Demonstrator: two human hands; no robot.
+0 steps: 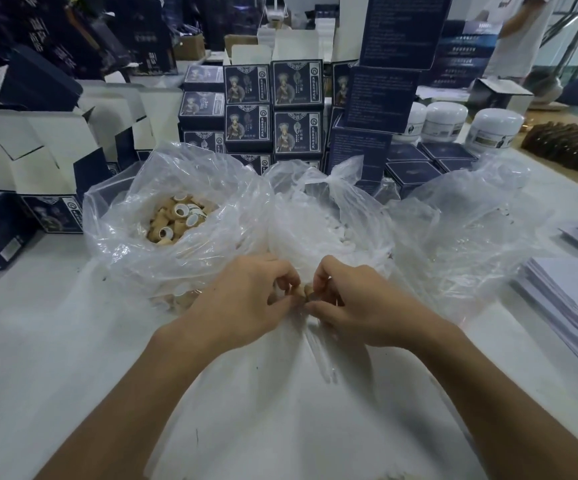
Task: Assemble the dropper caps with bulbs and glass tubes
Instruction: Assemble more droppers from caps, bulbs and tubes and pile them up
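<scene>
We see left hand [246, 299] and right hand [356, 303] meeting, fingers curled tight; right pinches tan dropper cap [309, 292], left fingertips grip its near end; left's own piece hidden.

White worktop [55, 341]. On it: three clear bags, left [163, 216] holding tan caps [180, 220], middle [329, 216] knotted, right [467, 223] crumpled; dark boxes [273, 109] stacked behind (some open); white jars [446, 121]; paper stacks [571, 306] at right.
</scene>
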